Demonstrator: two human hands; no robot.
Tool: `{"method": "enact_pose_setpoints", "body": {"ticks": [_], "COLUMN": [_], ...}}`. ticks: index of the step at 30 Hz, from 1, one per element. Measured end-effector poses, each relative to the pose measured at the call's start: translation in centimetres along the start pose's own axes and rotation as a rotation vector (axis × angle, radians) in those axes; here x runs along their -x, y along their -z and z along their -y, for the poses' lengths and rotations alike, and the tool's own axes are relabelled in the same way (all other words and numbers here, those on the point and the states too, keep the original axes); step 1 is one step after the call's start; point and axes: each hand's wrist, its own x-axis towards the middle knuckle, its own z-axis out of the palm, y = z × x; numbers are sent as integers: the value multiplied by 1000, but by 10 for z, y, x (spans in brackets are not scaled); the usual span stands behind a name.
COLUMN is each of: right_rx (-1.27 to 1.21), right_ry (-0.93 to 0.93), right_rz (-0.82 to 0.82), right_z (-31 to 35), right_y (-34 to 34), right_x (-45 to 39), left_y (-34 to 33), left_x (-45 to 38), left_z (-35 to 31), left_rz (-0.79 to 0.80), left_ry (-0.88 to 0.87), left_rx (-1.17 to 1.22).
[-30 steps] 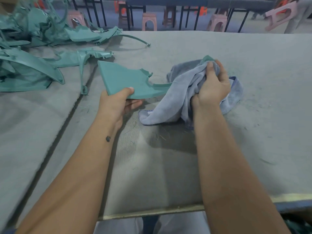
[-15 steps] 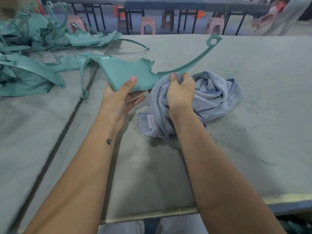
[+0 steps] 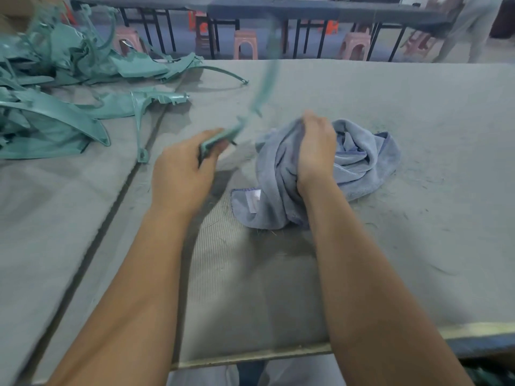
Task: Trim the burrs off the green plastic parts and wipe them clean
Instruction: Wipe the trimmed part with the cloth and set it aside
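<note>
One green plastic part (image 3: 252, 107) sits in my left hand (image 3: 185, 168), and it looks different from half a second back: then its flat face was toward me, now it is turned edge-on, its long thin arm blurred and rising toward 12 o'clock. My left fingers curl round its lower edge, gripping it above the grey felt table (image 3: 418, 135). My right hand (image 3: 316, 151) has come off the part and now only clutches the one blue-grey cloth (image 3: 359, 160), fingers bunched in its folds; the cloth lies on the table at 3 o'clock from the part, just beside it and not touching.

Counting: two hands, one held part, one cloth. At 10 o'clock lies a heap of green parts (image 3: 55, 93), too tangled for me to count. Beyond the far edge at 12 o'clock I count at least four pink stools (image 3: 245, 43); a person (image 3: 468, 26) stands at 1 o'clock.
</note>
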Motion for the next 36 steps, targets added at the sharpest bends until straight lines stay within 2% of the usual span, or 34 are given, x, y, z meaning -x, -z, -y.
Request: {"method": "enact_pose_setpoints", "body": {"ticks": [2, 4, 6, 8, 11, 13, 15, 17, 19, 21, 24, 26, 28, 30, 32, 34, 36], "right_rx": [-231, -183, -6, 81, 123, 177, 396, 776, 1055, 1048, 723, 657, 738, 781, 799, 852, 845], "right_ry": [-78, 9, 182, 384, 618, 790, 921, 859, 729, 781, 924, 942, 851, 572, 397, 443, 577], "right_rz": [16, -40, -104, -119, -62, 44, 143, 157, 140, 170, 325, 364, 274, 173, 151, 190, 305], "right_z": [4, 9, 10, 9, 7, 2, -6, -12, -14, -13, -11, -9, -10, -11, -13, -12, -7], "right_y": [4, 9, 10, 4, -11, -23, -31, -36, -41, -45, -50, -52, -52, -46, -39, -37, -40], "right_x": [2, 2, 1, 6, 19, 29, 33, 30, 27, 33, 56, 56, 39, 19, 7, 7, 21], "left_y": [6, 14, 18, 17, 5, -3, -7, -10, -15, -18, -21, -21, -20, -21, -22, -23, -25], "left_x": [-6, -14, -18, -17, -11, -8, -7, -6, -6, -6, -6, -6, -7, -8, -8, -9, -8], "left_z": [-6, -10, -11, -12, -22, -29, -32, -33, -33, -32, -24, -19, -19, -23, -24, -21, -16], "left_rz": [-230, -398, -346, -173, 20, 70, 117, 159, 181, 180, 214, 287, 282, 226, 205, 188, 177], "left_ry": [176, 410, 599, 752, 858, 813, 783, 761, 725, 710, 685, 647, 654, 649, 636, 650, 665], "left_rx": [314, 720, 1086, 1287, 1238, 1230, 1329, 1451, 1455, 1387, 1126, 1067, 1166, 1324, 1315, 1303, 1311]}}
